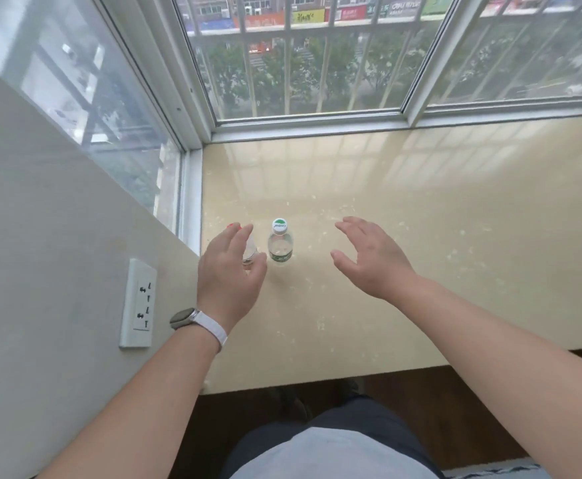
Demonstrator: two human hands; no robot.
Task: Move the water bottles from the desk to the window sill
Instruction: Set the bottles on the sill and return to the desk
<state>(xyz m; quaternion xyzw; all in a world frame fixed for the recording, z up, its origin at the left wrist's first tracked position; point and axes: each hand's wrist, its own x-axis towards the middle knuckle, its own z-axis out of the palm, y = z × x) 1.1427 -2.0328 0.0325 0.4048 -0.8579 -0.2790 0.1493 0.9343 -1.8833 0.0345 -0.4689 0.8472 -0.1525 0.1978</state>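
Two small bottles stand upright on the glossy cream sill (420,202), near its left end, close to the corner where the side pane meets the wall (40,236). The green bottle (280,243), with a white and green cap and a green label, is in plain sight and nothing touches it. Just to its left is the red bottle (250,252), mostly hidden behind the person's left hand (229,271); only a bit of red cap and some clear plastic show between the thumb and the fingers. That hand is loose, fingers fairly straight and spread in a wide cup about the bottle rather than clamped on it; whether any fingertip touches the plastic I can't tell. A watch (183,318) on a white strap sits on that wrist. The right hand (372,261) hangs over the sill to the right of the green bottle, apart from it, palm turned inward, fingers spread and relaxed, holding nothing. A white socket (139,302) is set in the wall on the left, and the barred window (317,63) beyond looks down on trees and shop signs.
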